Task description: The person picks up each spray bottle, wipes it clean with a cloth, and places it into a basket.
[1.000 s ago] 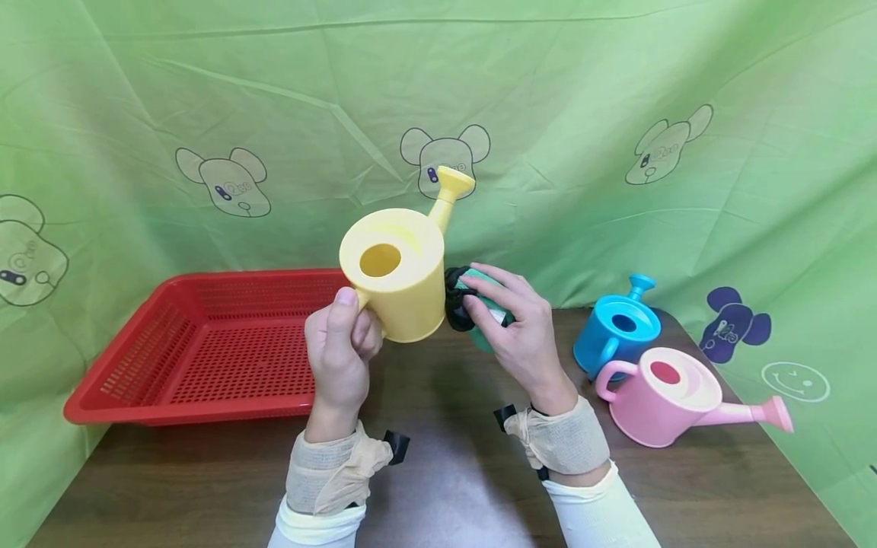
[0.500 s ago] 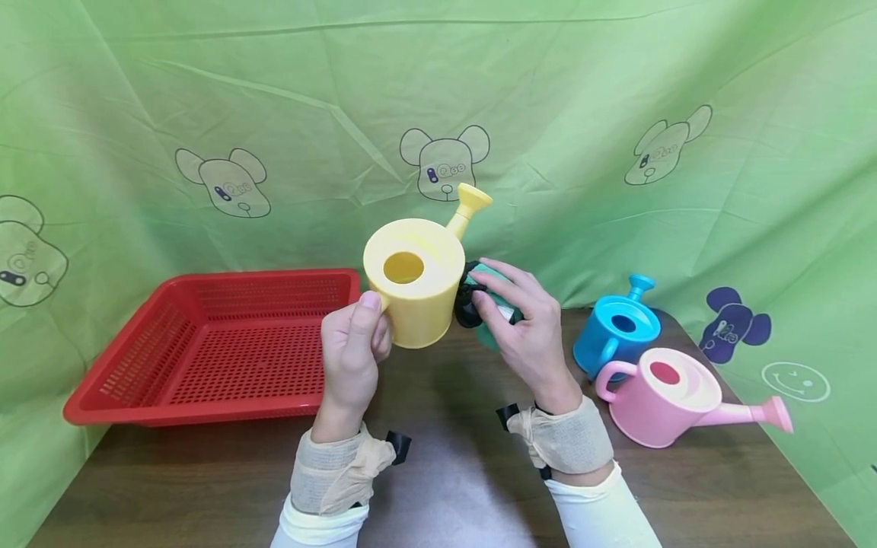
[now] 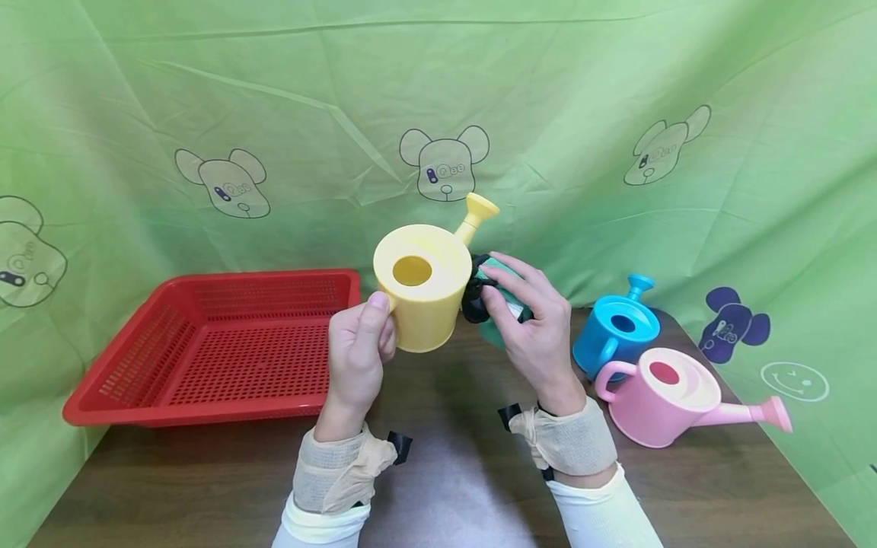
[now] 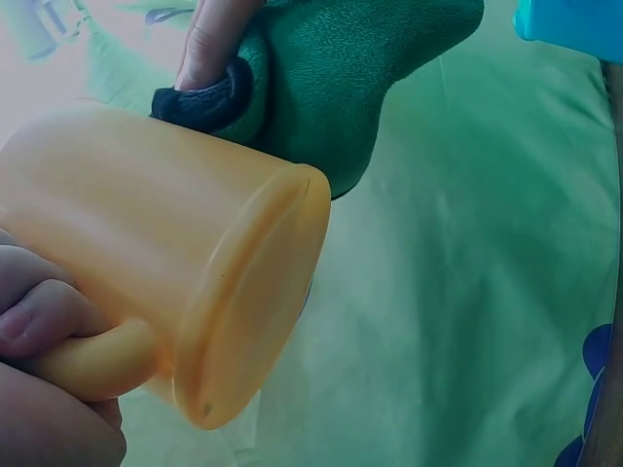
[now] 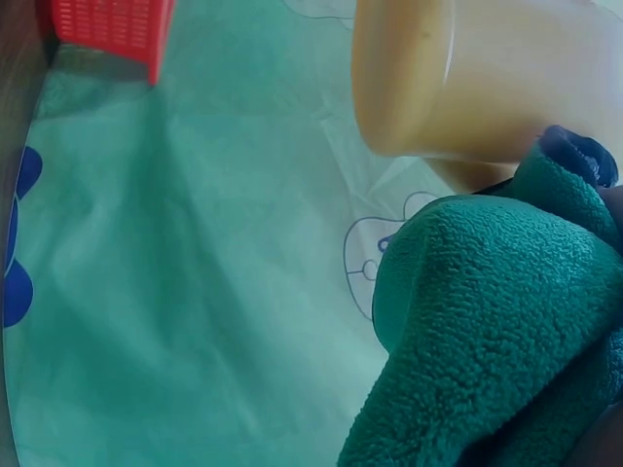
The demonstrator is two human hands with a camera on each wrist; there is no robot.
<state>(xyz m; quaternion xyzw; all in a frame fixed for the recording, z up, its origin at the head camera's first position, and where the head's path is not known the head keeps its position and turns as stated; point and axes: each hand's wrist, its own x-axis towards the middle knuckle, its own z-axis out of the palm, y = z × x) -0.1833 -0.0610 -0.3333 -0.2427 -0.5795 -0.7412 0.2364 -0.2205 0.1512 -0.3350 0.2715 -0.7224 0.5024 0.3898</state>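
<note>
A yellow watering can (image 3: 428, 304) is held up above the table, its spout pointing to the back right. The left hand (image 3: 356, 358) grips its handle, thumb on top; the left wrist view shows fingers curled round the handle of the can (image 4: 146, 214). Bunched in the right hand (image 3: 541, 335) is a green cloth (image 3: 507, 278) with a dark edge, at the can's right side. In the right wrist view the cloth (image 5: 487, 292) hangs in folds by the can's wall (image 5: 506, 78). The can hides part of where they meet.
A red perforated basket (image 3: 253, 358) stands on the left of the wooden table (image 3: 438, 472). On the right are a blue watering can (image 3: 603, 331) and, nearer, a pink one (image 3: 658, 411). A green printed curtain (image 3: 329, 99) hangs behind and at both sides.
Both hands have moved to the right, the left one further, bringing the yellow can along and slightly down. The cloth has stayed beside the can. The other cans and the basket have not moved.
</note>
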